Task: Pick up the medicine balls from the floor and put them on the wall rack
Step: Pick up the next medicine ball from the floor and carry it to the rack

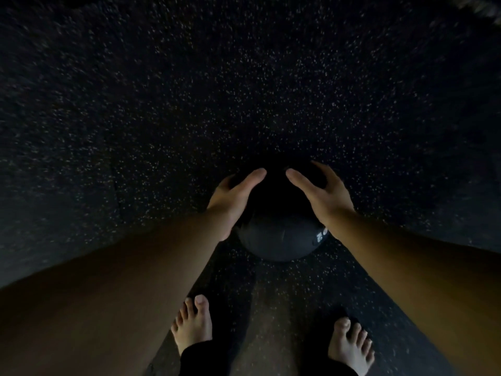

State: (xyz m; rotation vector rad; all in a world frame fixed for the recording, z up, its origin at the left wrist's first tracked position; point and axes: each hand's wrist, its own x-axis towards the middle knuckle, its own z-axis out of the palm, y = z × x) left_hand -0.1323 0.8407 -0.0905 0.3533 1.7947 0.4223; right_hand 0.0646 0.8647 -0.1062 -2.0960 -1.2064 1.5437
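Observation:
A black medicine ball (279, 234) with a small white marking on its right side lies low in front of me, over the dark speckled floor. My left hand (233, 199) presses against its left side with the thumb stretched over the top. My right hand (322, 194) clasps the right side, thumb also over the top. Both sets of fingers curl around the far side and are partly hidden. I cannot tell whether the ball rests on the floor or is lifted. No wall rack is in view.
Dark rubber floor (189, 104) with pale flecks fills the view. My bare left foot (192, 324) and right foot (349, 346) stand just behind the ball. The scene is very dim.

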